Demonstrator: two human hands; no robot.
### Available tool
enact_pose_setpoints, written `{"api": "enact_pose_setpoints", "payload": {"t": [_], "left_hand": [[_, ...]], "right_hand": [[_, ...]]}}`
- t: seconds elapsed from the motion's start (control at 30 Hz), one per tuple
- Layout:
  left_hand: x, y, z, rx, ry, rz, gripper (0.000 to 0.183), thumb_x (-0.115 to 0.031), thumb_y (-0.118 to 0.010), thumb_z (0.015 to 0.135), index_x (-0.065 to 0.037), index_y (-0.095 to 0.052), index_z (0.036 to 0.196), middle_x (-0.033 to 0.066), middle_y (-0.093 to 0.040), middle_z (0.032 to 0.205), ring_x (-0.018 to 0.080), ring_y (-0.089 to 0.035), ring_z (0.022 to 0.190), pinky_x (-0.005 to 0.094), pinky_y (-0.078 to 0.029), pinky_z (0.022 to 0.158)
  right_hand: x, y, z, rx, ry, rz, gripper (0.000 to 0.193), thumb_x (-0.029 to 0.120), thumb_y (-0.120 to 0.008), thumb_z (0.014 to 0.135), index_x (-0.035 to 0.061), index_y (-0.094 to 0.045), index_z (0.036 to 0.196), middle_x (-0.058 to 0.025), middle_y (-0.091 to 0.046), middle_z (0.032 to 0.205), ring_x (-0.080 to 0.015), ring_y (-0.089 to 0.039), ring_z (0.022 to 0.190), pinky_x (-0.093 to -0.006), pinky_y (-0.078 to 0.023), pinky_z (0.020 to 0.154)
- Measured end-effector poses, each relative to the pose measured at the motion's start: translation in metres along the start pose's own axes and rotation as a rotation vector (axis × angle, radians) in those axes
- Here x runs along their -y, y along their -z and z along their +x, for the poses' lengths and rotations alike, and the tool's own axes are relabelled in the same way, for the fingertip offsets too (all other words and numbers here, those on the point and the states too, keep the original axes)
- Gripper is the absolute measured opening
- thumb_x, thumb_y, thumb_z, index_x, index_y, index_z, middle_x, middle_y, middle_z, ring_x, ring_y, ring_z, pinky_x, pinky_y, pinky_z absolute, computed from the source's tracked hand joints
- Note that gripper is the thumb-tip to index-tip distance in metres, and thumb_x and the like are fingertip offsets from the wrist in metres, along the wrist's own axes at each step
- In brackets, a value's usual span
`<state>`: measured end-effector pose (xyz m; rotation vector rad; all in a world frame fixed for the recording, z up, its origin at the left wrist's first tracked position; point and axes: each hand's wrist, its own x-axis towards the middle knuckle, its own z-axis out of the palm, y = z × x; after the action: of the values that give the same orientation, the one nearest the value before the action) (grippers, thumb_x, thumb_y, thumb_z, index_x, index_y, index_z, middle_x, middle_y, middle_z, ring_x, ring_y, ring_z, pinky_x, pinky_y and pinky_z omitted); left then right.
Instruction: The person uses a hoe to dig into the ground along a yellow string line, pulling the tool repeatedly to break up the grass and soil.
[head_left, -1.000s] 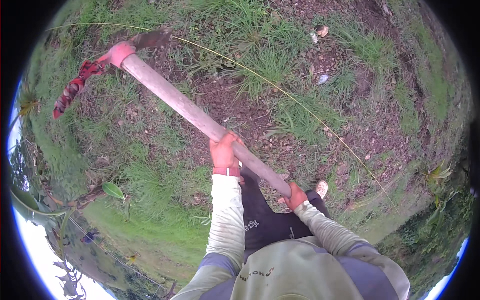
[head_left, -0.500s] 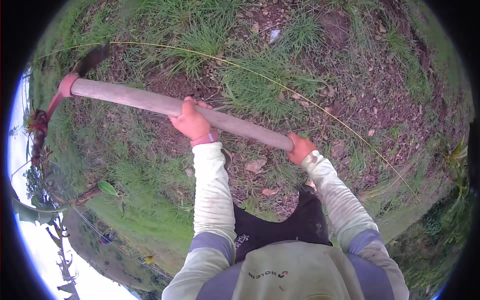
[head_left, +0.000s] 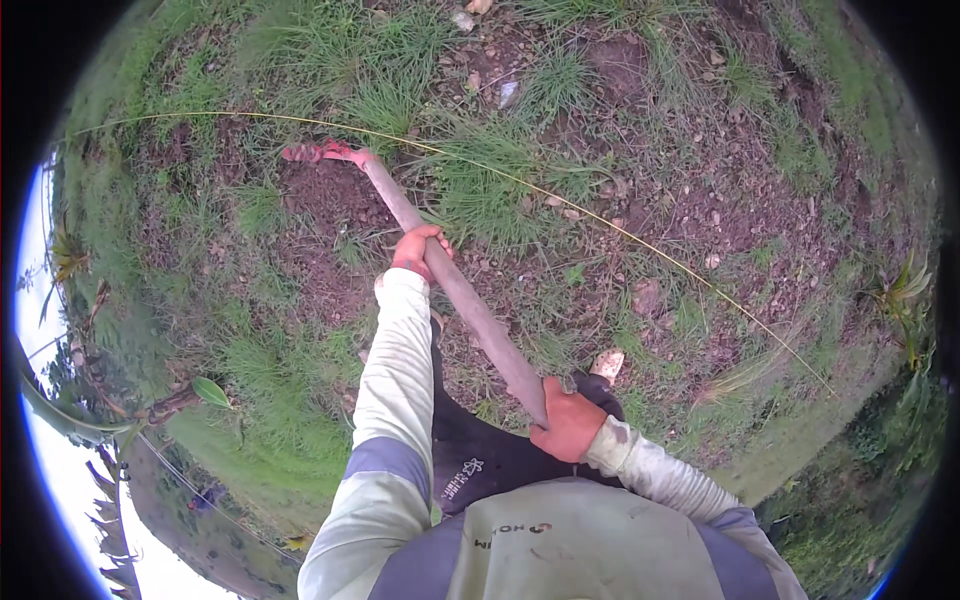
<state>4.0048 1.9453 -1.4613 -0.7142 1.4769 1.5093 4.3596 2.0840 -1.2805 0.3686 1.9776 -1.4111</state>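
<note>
A pick mattock with a thick wooden handle [head_left: 480,320] slants from the far left down toward my body. Its red head [head_left: 330,152] is at the ground, by a patch of loose dark soil [head_left: 335,195]; part of the blade is hidden there. My left hand [head_left: 420,250] is wrapped round the handle below the head. Close to my waist, my right hand [head_left: 570,420] grips the butt end of the handle.
A yellow string [head_left: 600,220] runs in a curve across the ground, passing just beyond the head. Grass tufts [head_left: 480,180], stones and a pale scrap [head_left: 508,94] lie around. My shoe [head_left: 607,364] shows by my right hand. Leafy plants [head_left: 75,420] stand at the left edge.
The mattock's head has swung down from the raised left side to the soil. My left hand has shifted slightly right and up the picture; my right hand has come back toward my waist.
</note>
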Motion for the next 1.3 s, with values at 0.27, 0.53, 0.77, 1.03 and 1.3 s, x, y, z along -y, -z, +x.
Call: {"api": "enact_pose_setpoints", "payload": {"t": [0.27, 0.53, 0.77, 1.03, 1.3], "left_hand": [[0.182, -0.013, 0.037, -0.171, -0.098, -0.082, 0.012, 0.000, -0.058, 0.077, 0.000, -0.053, 0.088, 0.0128, -0.056, 0.071, 0.0273, -0.056, 0.056, 0.0423, -0.051, 0.051], [0.099, -0.031, -0.076, -0.164, -0.453, -0.199, 0.030, 0.004, -0.059, 0.075, -0.002, -0.045, 0.101, 0.0110, -0.056, 0.072, 0.0240, -0.056, 0.053, 0.0389, -0.050, 0.048], [-0.059, -0.058, -0.243, -0.202, -1.109, -0.037, 0.016, -0.002, -0.059, 0.084, 0.002, -0.047, 0.095, 0.0118, -0.055, 0.074, 0.0221, -0.057, 0.057, 0.0380, -0.053, 0.052], [0.006, -0.074, -0.055, -0.352, -0.966, -0.152, 0.031, -0.007, -0.059, 0.084, 0.002, -0.040, 0.107, 0.0132, -0.056, 0.075, 0.0206, -0.055, 0.049, 0.0355, -0.048, 0.043], [0.086, -0.038, 0.062, -0.119, -0.219, 0.019, 0.009, -0.008, -0.057, 0.084, -0.001, -0.054, 0.089, 0.0093, -0.053, 0.066, 0.0234, -0.054, 0.055, 0.0406, -0.051, 0.053]], "right_hand": [[-0.232, -0.149, 0.049, -0.314, -0.395, -0.100, 0.046, 0.026, -0.070, 0.075, 0.0077, -0.045, 0.108, -0.0217, -0.066, 0.091, -0.0408, -0.066, 0.082, -0.0517, -0.054, 0.075], [-0.223, -0.132, 0.084, -0.458, -0.158, -0.034, 0.038, 0.021, -0.070, 0.075, 0.0084, -0.049, 0.104, -0.0202, -0.065, 0.092, -0.0413, -0.064, 0.087, -0.0507, -0.052, 0.076], [-0.081, -0.031, 0.151, -0.572, 0.242, 0.051, 0.030, 0.015, -0.069, 0.073, 0.0067, -0.052, 0.096, -0.0206, -0.064, 0.089, -0.0428, -0.062, 0.088, -0.0509, -0.049, 0.075], [-0.164, 0.003, 0.156, -0.428, -0.088, -0.083, 0.032, 0.015, -0.068, 0.074, 0.0076, -0.056, 0.103, -0.0217, -0.066, 0.095, -0.0421, -0.063, 0.091, -0.0482, -0.051, 0.078], [-0.105, -0.050, 0.029, -0.249, -0.324, -0.138, 0.042, 0.023, -0.066, 0.079, -0.0046, -0.045, 0.104, -0.0281, -0.066, 0.085, -0.0432, -0.067, 0.084, -0.0497, -0.055, 0.076]]}}
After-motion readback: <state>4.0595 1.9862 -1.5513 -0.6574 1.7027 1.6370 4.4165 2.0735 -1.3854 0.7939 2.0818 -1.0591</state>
